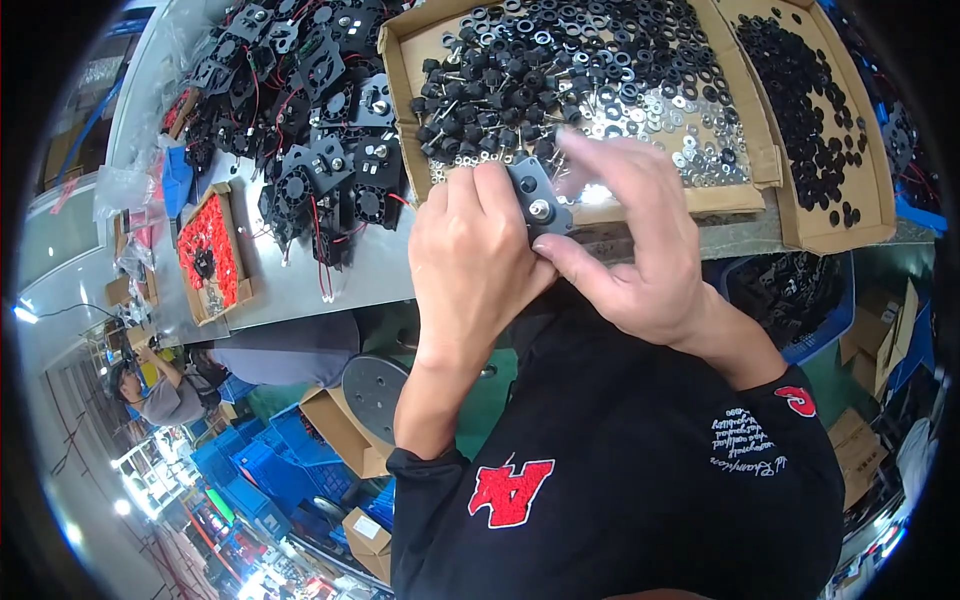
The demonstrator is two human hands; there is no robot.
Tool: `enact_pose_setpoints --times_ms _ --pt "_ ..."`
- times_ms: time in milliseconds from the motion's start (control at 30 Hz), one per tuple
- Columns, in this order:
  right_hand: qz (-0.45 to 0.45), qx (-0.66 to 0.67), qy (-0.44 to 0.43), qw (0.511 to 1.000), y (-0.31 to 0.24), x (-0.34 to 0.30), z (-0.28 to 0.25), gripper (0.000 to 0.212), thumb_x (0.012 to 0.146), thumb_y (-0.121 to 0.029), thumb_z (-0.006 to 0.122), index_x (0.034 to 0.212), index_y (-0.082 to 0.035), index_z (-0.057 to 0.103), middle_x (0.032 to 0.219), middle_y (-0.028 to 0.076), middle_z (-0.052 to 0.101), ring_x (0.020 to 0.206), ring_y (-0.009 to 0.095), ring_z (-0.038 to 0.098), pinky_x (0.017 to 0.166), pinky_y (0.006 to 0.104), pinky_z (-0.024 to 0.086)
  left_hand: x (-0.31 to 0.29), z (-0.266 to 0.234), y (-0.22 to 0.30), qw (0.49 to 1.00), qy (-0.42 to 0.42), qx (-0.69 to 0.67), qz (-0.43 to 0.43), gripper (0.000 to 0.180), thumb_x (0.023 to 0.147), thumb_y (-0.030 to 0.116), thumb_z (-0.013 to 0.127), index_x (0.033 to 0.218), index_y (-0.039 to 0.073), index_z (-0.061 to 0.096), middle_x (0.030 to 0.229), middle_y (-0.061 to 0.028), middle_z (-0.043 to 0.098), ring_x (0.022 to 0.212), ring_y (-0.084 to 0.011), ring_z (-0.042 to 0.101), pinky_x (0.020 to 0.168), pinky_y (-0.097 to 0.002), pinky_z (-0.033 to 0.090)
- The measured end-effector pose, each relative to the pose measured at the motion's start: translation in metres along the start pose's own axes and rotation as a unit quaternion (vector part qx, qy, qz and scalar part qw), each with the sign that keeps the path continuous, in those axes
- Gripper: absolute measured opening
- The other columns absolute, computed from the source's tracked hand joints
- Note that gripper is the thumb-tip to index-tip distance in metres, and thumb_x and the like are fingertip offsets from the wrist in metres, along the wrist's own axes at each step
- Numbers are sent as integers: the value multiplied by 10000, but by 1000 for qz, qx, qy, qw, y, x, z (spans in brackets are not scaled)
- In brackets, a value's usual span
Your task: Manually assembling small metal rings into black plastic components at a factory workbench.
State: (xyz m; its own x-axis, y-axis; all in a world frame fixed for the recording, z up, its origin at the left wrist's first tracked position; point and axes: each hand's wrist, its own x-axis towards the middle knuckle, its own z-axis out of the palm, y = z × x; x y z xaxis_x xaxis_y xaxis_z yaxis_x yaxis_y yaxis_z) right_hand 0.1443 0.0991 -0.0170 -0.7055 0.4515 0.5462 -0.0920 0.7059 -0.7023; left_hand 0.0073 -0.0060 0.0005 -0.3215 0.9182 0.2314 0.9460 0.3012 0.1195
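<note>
My left hand (462, 245) is closed around a small dark plate (535, 195) above the front edge of the workbench. On the plate's upward face are a round black piece and a short metal post. My right hand (655, 245) hovers just to the right of the plate with its fingers apart. Its thumb points at the plate's near edge, and I cannot tell whether it touches. Beyond both hands lie black knobs with metal screws (505, 95), black ring washers (670, 40) and shiny metal nuts and washers (660, 115) in a cardboard tray (690, 204).
A pile of black fan assemblies with red wires (325, 165) covers the bench at left. Nearer lies a small box of red pieces (215, 245). At right, another cardboard tray (855, 232) holds black caps. Below are a blue basket (835, 325), a round stool (375, 400) and another person (175, 400).
</note>
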Motion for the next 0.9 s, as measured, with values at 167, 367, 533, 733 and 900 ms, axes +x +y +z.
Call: enact_pose_setpoints --times_ms 167,367,533,733,900 --pt "-34 51 38 997 8 -3 12 636 699 11 813 1298 28 601 1100 123 633 893 249 610 886 354 470 0 2 1 1000 15 2 13 396 616 194 763 861 27 501 807 -124 532 717 -308 599 644 -381 498" --pt "53 61 30 996 -1 5 0 535 729 -6 788 1248 12 658 966 110 581 862 223 554 778 326 467 -2 -1 3 1000 6 -28 -9 460 696 267 769 996 -4 548 854 -146 565 780 -348 612 665 -421 510" --pt "-12 53 5 998 9 1 -3 333 732 -42 785 1064 -49 765 915 94 548 855 220 550 748 315 458 1 0 7 999 23 -15 18 401 645 193 744 934 9 535 827 -135 544 754 -326 594 650 -403 495" --pt "91 88 19 992 1 5 -4 201 753 -16 777 953 -26 760 904 78 546 813 201 550 709 295 455 -5 1 10 1000 12 -25 -2 416 699 223 743 990 -3 550 858 -157 571 775 -361 609 652 -426 507" --pt "60 107 0 992 3 -3 -4 262 761 -69 786 1017 -29 745 953 75 547 855 174 558 719 271 465 -3 0 10 999 45 -25 3 404 695 219 748 968 -1 547 849 -158 575 764 -364 610 647 -428 508"
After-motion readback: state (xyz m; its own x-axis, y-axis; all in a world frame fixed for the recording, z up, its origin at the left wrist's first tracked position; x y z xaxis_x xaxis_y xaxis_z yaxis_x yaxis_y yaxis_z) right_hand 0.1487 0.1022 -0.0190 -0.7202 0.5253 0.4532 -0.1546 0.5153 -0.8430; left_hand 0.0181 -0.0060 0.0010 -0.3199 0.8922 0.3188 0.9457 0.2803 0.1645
